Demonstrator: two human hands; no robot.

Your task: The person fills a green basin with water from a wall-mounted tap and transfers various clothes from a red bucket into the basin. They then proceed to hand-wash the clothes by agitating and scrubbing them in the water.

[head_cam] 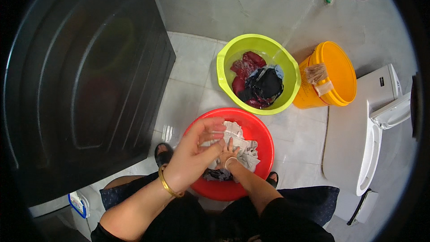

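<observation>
My left hand (198, 151), with a gold bangle at its wrist, is raised above a red plastic basin (266, 141). Its fingers are curved and apart, with nothing visible in them. Inside the basin, my right hand (229, 154) presses with spread fingers on crumpled off-white clothes (249, 154); a pale band circles that wrist. Dark patterned cloth (218, 174) lies lower in the basin, partly hidden by my left hand and right arm. The basin stands on the floor between my feet.
A lime-green basin (223, 70) ahead holds dark red (252, 62) and black clothes (268, 82) in water. To its right stand a yellow bucket (305, 90) and a white toilet (346, 134) with its lid up. A large dark appliance (111, 74) fills the left. Pale tiles (184, 97) cover the floor.
</observation>
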